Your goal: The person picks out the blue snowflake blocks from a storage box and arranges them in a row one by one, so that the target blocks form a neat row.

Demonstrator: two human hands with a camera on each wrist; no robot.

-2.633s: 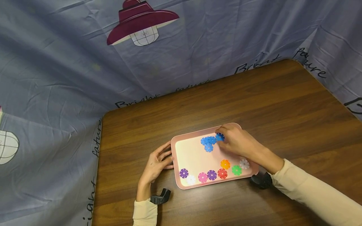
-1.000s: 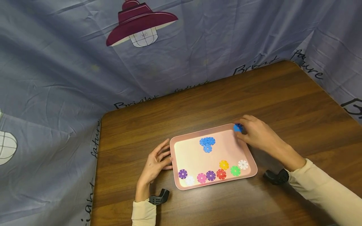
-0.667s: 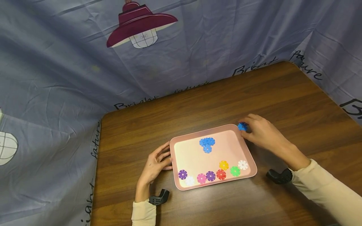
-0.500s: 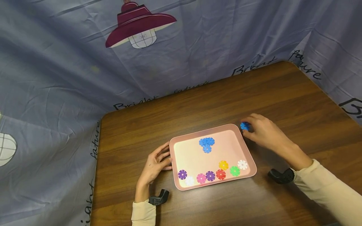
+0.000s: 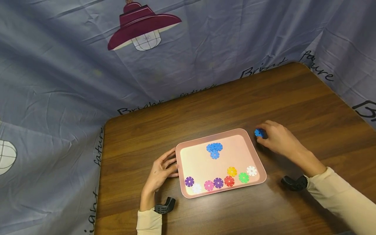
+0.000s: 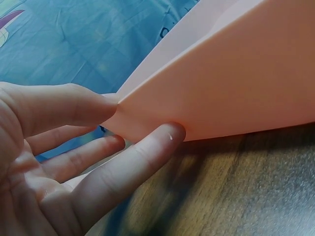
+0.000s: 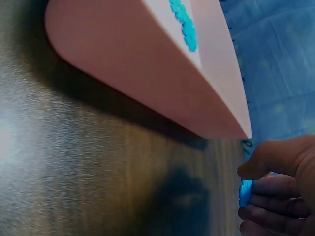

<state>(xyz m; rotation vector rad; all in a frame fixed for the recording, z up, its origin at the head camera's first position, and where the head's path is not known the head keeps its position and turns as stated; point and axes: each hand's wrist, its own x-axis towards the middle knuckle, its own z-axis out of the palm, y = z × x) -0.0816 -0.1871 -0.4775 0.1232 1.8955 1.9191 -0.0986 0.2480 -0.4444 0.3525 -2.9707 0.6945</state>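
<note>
Just right of the pink tray (image 5: 202, 168), my right hand (image 5: 279, 138) pinches a blue snowflake disc (image 5: 258, 133) above the table. In the right wrist view the blue disc (image 7: 245, 193) shows edge-on between thumb and fingers. My left hand (image 5: 158, 171) rests against the tray's left side; in the left wrist view its nearly straight fingers touch the outer wall (image 6: 221, 93). Inside the tray, several blue snowflake discs (image 5: 214, 148) overlap near the back. Along the front lie purple, white, pink, red, yellow-orange (image 5: 231, 171) and green (image 5: 243, 177) discs.
The tray stands on a brown wooden table (image 5: 229, 107). Behind it hangs a grey-blue curtain (image 5: 220, 42) printed with a lamp and lettering. Black wrist devices, one by the left hand (image 5: 165, 205) and one by the right (image 5: 293, 183), sit low over the table.
My right hand has carried the blue disc from inside the tray, over its back right corner, to the table side on the right. The left hand stays at the tray's left side.
</note>
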